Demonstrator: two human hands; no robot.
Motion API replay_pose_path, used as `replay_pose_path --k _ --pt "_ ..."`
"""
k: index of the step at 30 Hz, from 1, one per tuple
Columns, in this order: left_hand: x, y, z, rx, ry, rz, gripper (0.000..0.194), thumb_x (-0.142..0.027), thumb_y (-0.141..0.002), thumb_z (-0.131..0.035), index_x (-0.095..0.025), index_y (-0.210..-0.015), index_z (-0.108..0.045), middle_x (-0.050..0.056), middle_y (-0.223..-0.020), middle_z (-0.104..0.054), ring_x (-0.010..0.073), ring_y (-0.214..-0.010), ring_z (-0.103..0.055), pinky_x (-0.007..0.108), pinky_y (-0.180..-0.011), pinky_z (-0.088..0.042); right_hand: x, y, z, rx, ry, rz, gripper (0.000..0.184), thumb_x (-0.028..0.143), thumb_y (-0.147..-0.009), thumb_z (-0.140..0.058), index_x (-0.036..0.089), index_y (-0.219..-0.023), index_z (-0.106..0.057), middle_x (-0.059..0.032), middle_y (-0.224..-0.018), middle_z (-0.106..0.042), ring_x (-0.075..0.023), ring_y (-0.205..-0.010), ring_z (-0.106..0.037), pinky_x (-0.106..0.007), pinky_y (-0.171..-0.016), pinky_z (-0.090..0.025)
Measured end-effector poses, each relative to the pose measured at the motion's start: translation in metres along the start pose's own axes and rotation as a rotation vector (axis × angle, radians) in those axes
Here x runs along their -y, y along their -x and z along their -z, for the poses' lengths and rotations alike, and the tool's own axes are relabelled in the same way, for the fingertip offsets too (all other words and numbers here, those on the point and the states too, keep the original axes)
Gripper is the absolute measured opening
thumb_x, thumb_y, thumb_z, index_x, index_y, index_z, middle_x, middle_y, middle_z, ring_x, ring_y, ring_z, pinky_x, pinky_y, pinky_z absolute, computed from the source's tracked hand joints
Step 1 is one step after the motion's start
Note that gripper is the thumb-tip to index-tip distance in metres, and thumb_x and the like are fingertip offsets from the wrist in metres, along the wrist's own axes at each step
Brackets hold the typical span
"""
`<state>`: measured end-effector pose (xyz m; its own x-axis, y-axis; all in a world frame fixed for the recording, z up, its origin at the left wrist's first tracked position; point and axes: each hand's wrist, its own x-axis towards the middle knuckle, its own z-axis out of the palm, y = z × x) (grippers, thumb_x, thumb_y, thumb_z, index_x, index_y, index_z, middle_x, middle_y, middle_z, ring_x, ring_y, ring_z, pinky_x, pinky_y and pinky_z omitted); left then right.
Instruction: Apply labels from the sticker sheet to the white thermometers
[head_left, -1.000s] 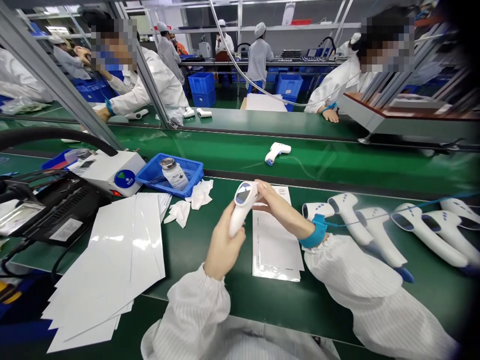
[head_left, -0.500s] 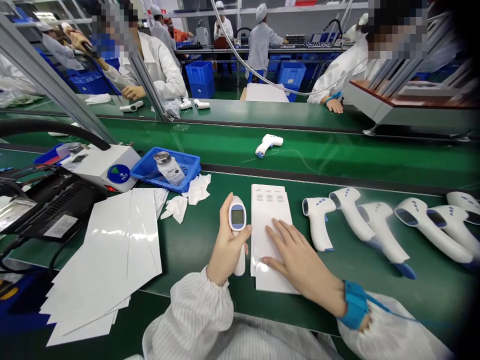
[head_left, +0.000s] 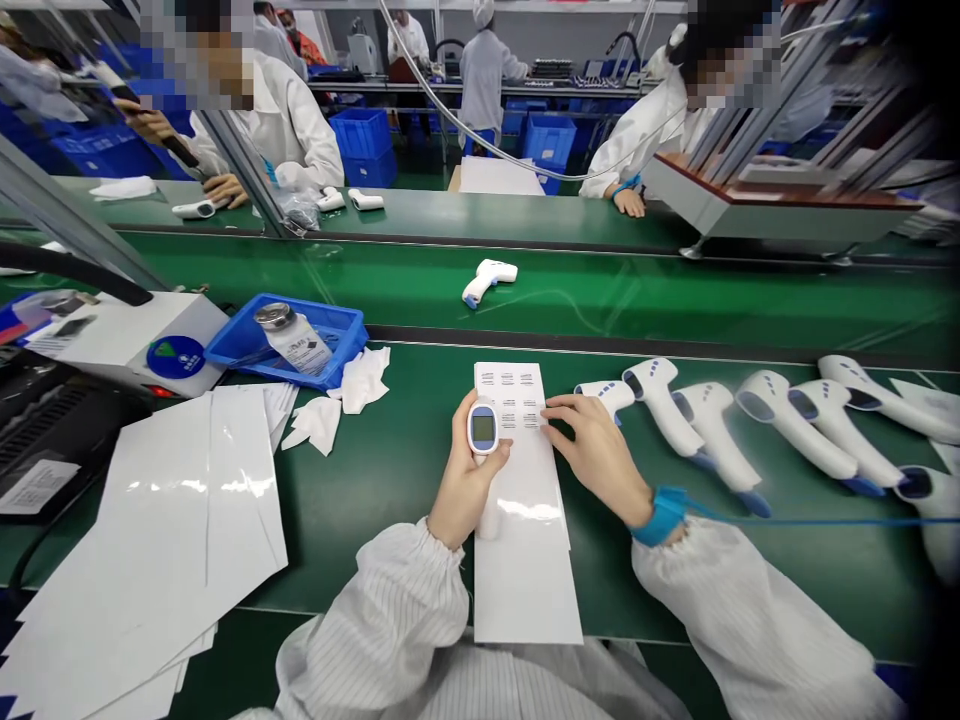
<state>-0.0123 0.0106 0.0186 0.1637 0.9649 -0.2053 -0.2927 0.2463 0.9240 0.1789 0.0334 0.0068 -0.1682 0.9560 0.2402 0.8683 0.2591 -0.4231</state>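
1. The left hand was closed around the handheld device, which it held upright, with the screen side turned to the camera.
2. This device had a white body and a rounded head; around its grey-green screen there was a blue border (the screen showed no digits that I could read). Its lower part was partly covered by the fingers.
3. The right hand had its fingers bent and its thumb narrowly apart from them, the tips at the right edge of the label sheet. Whether they pinched a label, I cannot tell.
4. The sheet lay between and below both hands, with small printed labels in its upper part.
5. To the right of the right hand there lay several similar white devices, and beyond the left hand, to its left, a blue tray with a bottle.
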Motion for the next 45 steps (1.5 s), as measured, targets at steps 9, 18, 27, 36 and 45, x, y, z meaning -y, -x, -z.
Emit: replay_pose_path --k 9,18,27,36,45 --pt "0.008 -0.012 -0.006 0.019 0.01 0.037 0.066 -0.023 -0.088 -0.059 -0.035 -0.145 -0.026 0.005 -0.144 -0.044 0.0206 -0.118 -0.056 0.038 -0.098 -0.05 -0.006 -0.019 -0.018 -0.038 -0.029 -0.03 0.024 0.023 -0.093 -0.049 0.021 -0.089 -0.072 -0.0075 -0.102 -0.073 -0.0286 -0.094 -0.061 -0.048 -0.087 -0.046" --pt "0.009 -0.012 -0.005 0.026 -0.04 0.04 0.064 -0.026 -0.091 -0.055 -0.036 -0.146 -0.023 0.006 -0.145 -0.043 0.0226 -0.123 -0.053 0.04 -0.102 -0.046 -0.022 -0.018 -0.012 -0.022 -0.061 0.0 0.019 0.027 -0.093 -0.05 0.02 -0.091 -0.067 -0.0092 -0.098 -0.071 -0.0287 -0.092 -0.062 -0.045 -0.08 -0.046" --pt "0.012 -0.013 -0.006 0.036 -0.093 0.028 0.062 -0.028 -0.092 -0.053 -0.037 -0.146 -0.023 0.006 -0.149 -0.039 0.0247 -0.129 -0.048 0.043 -0.106 -0.043 -0.014 -0.017 -0.024 -0.097 -0.315 -0.145 0.021 0.031 -0.09 -0.053 0.021 -0.086 -0.071 -0.0097 -0.102 -0.071 -0.0274 -0.097 -0.064 -0.045 -0.084 -0.053" --pt "0.012 -0.016 -0.003 0.045 -0.13 0.028 0.065 -0.028 -0.091 -0.055 -0.038 -0.146 -0.023 0.007 -0.147 -0.04 0.0233 -0.122 -0.054 0.043 -0.104 -0.044 -0.018 -0.03 -0.031 -0.067 -0.419 -0.174 0.02 0.034 -0.086 -0.058 0.021 -0.081 -0.072 -0.0076 -0.092 -0.073 -0.0242 -0.091 -0.067 -0.04 -0.077 -0.055" --pt "0.013 -0.016 -0.007 0.032 -0.111 -0.02 0.064 -0.022 -0.089 -0.054 -0.033 -0.145 -0.024 0.006 -0.148 -0.039 0.0245 -0.131 -0.046 0.039 -0.103 -0.045 0.009 0.002 -0.001 0.067 -0.225 0.183 0.015 0.019 -0.088 -0.054 0.022 -0.076 -0.063 -0.0078 -0.092 -0.07 -0.0269 -0.097 -0.06 -0.045 -0.085 -0.047"
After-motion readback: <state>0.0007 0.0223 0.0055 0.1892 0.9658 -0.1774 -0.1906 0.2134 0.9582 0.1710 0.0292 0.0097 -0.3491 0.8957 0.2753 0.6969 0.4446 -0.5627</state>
